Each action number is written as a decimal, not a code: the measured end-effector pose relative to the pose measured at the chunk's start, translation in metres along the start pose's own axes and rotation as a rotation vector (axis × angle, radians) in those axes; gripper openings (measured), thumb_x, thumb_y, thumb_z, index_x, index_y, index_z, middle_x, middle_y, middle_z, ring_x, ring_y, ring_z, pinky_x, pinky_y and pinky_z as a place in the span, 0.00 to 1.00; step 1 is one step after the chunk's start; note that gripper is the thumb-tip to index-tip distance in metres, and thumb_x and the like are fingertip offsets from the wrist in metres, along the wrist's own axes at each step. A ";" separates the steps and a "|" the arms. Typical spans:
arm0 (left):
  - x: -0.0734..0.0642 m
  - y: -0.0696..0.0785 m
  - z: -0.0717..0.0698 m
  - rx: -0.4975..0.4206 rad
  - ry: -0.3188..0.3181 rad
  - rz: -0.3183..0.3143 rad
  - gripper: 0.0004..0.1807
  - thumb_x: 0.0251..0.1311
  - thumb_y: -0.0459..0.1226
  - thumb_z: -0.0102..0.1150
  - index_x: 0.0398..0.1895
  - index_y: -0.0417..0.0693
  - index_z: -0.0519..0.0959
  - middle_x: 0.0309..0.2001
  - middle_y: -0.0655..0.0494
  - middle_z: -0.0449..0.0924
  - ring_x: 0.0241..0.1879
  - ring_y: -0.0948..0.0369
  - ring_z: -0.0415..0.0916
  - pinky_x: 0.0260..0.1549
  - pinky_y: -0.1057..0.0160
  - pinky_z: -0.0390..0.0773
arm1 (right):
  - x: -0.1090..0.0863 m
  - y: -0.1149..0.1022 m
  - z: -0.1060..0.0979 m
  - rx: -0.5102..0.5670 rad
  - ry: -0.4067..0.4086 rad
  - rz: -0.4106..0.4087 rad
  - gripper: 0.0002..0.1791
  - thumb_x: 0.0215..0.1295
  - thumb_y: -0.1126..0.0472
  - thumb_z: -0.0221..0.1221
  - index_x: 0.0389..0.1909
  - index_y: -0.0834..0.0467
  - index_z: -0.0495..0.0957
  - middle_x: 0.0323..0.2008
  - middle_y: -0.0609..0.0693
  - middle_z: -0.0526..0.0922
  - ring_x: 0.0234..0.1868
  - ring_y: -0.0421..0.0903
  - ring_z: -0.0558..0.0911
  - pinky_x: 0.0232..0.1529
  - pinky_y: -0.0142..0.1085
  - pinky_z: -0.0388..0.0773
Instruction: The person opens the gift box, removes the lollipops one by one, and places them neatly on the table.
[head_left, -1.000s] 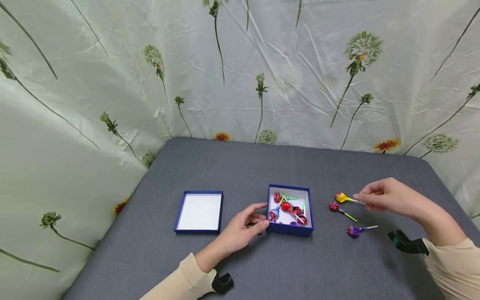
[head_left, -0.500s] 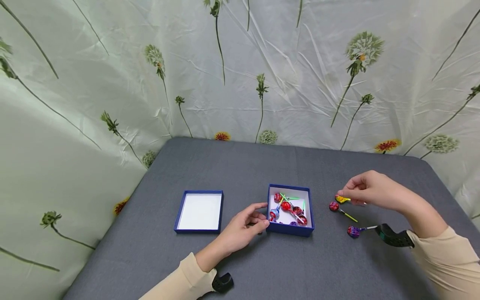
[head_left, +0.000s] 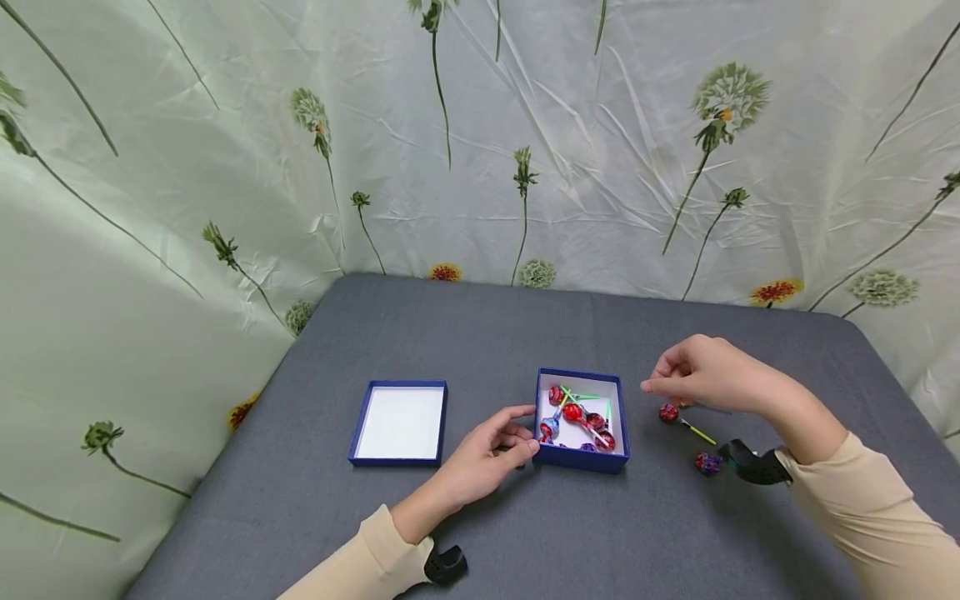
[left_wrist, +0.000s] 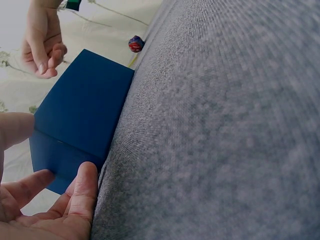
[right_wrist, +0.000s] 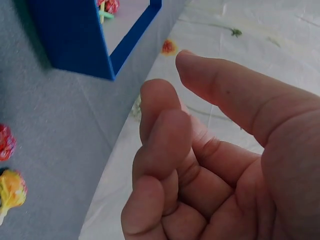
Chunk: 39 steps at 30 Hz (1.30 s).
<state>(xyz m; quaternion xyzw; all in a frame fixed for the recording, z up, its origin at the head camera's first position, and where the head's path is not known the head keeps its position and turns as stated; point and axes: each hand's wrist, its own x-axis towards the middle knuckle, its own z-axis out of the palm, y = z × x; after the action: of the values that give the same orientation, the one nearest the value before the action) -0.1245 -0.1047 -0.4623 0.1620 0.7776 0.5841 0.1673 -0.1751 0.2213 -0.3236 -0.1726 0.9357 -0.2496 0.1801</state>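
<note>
The right wrist view crops the box (right_wrist: 67,35) and yellow lollipop (right_wrist: 14,189)

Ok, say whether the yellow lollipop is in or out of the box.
Out: the right wrist view shows the yellow lollipop on the gray tabletop, apart from the blue box.

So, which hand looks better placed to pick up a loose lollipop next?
Probably the right hand: it is empty and near the yellow-wrapped lollipop, while the left hand, farther off, touches the blue box.

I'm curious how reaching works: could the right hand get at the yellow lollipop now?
Probably yes: the right hand looks empty, the yellow lollipop lies nearby, and the right wrist view shows nothing between them.
</note>
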 end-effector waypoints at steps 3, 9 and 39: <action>0.000 0.000 0.000 0.002 0.000 0.003 0.27 0.70 0.48 0.59 0.71 0.61 0.68 0.50 0.57 0.80 0.45 0.63 0.78 0.41 0.67 0.77 | 0.005 -0.006 0.003 -0.029 0.003 -0.024 0.15 0.65 0.47 0.65 0.25 0.52 0.80 0.18 0.41 0.74 0.19 0.35 0.67 0.21 0.31 0.63; 0.000 0.000 -0.001 0.006 -0.003 0.000 0.27 0.70 0.48 0.59 0.71 0.62 0.68 0.51 0.58 0.80 0.45 0.62 0.78 0.41 0.67 0.77 | 0.013 -0.018 0.010 -0.058 -0.013 -0.041 0.15 0.65 0.48 0.65 0.23 0.51 0.80 0.17 0.41 0.75 0.19 0.37 0.69 0.21 0.31 0.66; 0.000 0.002 0.000 -0.005 0.009 0.026 0.26 0.70 0.43 0.59 0.70 0.59 0.69 0.50 0.51 0.81 0.44 0.62 0.79 0.38 0.69 0.77 | 0.039 -0.054 0.053 -0.258 -0.117 0.030 0.14 0.58 0.51 0.72 0.19 0.52 0.82 0.15 0.42 0.78 0.21 0.39 0.74 0.24 0.35 0.67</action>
<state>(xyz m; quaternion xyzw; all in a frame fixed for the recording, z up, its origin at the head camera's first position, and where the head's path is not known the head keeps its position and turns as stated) -0.1246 -0.1039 -0.4605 0.1691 0.7745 0.5890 0.1568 -0.1742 0.1398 -0.3475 -0.1946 0.9503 -0.1140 0.2145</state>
